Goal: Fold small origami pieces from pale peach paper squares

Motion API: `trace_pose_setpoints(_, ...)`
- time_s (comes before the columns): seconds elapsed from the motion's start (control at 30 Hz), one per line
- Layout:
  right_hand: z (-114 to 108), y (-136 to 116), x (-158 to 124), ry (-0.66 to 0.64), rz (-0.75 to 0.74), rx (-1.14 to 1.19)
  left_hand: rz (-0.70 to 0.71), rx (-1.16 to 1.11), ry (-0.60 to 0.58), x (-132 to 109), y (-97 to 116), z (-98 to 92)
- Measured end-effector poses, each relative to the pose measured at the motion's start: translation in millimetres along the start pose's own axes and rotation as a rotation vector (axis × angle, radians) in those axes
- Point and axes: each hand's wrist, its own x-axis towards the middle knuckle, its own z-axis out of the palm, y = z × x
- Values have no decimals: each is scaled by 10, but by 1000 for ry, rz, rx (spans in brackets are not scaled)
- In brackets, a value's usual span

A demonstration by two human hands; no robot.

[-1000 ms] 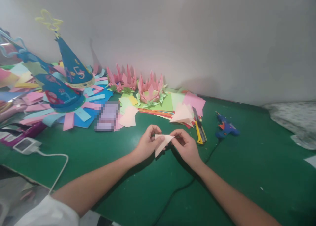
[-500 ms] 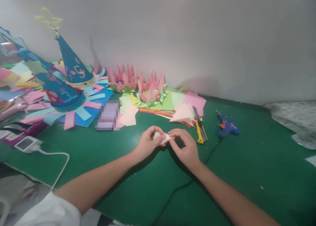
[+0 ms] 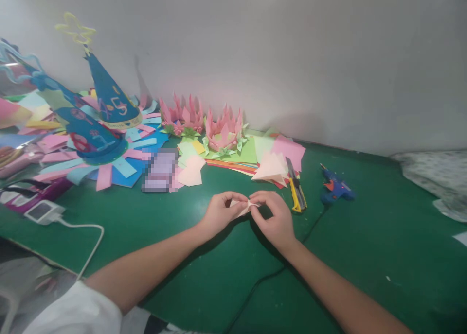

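A small folded piece of pale pink paper point(image 3: 240, 210) is pinched between my two hands, low over the green table. My left hand point(image 3: 220, 212) grips its left side with thumb and forefinger. At its right end, my right hand point(image 3: 273, 216) pinches it, the fingertips of both hands nearly meeting. Much of the paper is hidden behind my fingers. Just beyond lie a stack of folded pale pink paper point(image 3: 270, 167) and a pale pink square sheet point(image 3: 191, 171).
A yellow box cutter point(image 3: 296, 190) and a blue glue gun point(image 3: 337, 190) with a trailing black cord lie to the right. Pink paper flowers point(image 3: 223, 132) stand at the back. Blue cone hats point(image 3: 111, 93), a phone point(image 3: 160, 171) and a white power bank point(image 3: 44, 212) are leftward.
My left fingers have shifted along the paper toward my right fingertips, and less of the paper shows. My right hand has barely moved.
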Motion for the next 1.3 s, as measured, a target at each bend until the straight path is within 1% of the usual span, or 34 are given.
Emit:
trace_pose_setpoints(0.27, -21, -19, 13, -10, -52, -56, -7, 7, 11, 15, 10, 11)
trace_pose_setpoints(0.47, -45, -25, 27, -48, -54, -89, 3, -18, -17, -4, 32, 24)
trace_pose_setpoints(0.63, -43, 7, 19, -69, -74, -130, -26, -53, -25, -19, 51, 37)
trace_pose_setpoints(0.77, -40, 21, 10, -82, -46, -173, -43, -113, -53, -5, 21, 43)
trace_pose_setpoints(0.9, -48, 19, 13, -114, -26, -194, -21, -46, -73, 2, -15, 30)
trace_pose_setpoints(1.1, -50, 22, 17, -125, -30, -218, 4, 2, -96, 14, -40, 12)
trace_pose_setpoints(1.3, -42, 34, 16, -124, -24, -229, -11, -9, -119, 22, -47, 10)
